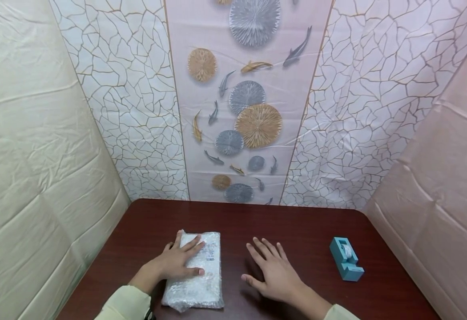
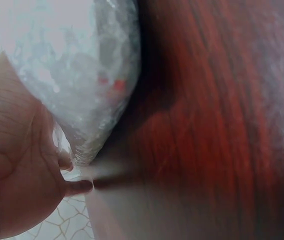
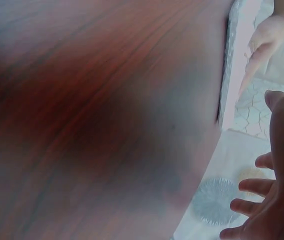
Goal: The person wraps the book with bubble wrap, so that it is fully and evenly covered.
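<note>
A flat rectangular package in clear bubble wrap (image 1: 205, 284) lies on the table, left of centre, with faint print showing through near its upper right. My left hand (image 1: 177, 262) rests on its left side, fingers spread over the top. In the left wrist view the wrapped package (image 2: 77, 55) bulges beside the left palm (image 2: 17, 160). To the right of the package, my right hand (image 1: 275, 273) hovers over the tabletop with straight, spread fingers and holds nothing. The right wrist view shows its fingers (image 3: 254, 187) extended, with the package's edge (image 3: 227, 75) beyond.
A teal tape dispenser (image 1: 345, 260) with a roll of tape stands at the right of the dark red wooden table (image 1: 233, 218). Pale fabric (image 1: 37, 155) hangs along both sides, and a patterned cloth (image 1: 241, 98) with fish and round leaves hangs behind the far edge.
</note>
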`<state>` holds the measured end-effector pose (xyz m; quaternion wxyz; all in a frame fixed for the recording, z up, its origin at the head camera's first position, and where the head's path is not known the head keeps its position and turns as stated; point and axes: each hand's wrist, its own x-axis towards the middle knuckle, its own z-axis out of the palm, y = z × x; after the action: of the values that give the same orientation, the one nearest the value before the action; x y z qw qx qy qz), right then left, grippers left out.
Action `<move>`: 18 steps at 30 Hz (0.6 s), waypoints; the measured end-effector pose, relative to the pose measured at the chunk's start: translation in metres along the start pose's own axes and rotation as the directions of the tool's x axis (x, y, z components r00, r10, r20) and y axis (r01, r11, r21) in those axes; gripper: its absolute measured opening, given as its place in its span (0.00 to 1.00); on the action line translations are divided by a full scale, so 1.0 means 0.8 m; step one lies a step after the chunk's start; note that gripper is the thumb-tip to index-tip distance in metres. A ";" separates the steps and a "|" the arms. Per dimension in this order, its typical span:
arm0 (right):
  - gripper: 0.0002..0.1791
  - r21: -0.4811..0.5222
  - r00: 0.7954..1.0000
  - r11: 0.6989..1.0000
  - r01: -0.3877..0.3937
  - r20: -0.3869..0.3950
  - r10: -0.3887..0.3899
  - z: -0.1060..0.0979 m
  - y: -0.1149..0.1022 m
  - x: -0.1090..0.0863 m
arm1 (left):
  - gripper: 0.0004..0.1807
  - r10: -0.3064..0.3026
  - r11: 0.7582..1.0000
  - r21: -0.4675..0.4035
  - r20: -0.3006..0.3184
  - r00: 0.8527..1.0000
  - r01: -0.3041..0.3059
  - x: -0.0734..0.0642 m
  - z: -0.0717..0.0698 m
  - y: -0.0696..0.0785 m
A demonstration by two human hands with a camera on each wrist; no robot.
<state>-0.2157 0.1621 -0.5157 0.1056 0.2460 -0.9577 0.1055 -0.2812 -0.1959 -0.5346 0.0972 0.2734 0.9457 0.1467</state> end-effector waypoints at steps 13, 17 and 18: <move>0.46 -0.028 0.994 0.994 -0.108 0.002 0.108 -0.024 0.040 -0.039 | 0.50 0.047 0.998 -0.028 -0.025 0.999 -0.048 -0.002 0.000 -0.001; 0.46 -0.043 0.991 0.990 -0.133 -0.034 0.132 -0.031 0.053 -0.049 | 0.49 0.041 0.999 -0.027 -0.027 0.999 -0.042 -0.003 0.000 0.001; 0.46 -0.048 0.990 0.989 -0.140 -0.043 0.138 -0.032 0.056 -0.052 | 0.50 0.041 0.999 -0.026 -0.028 0.999 -0.042 -0.003 0.000 0.001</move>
<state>-0.1985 0.2258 -0.5084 0.1233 0.1739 -0.9726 0.0928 -0.2789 -0.1964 -0.5341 0.0847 0.2895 0.9390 0.1652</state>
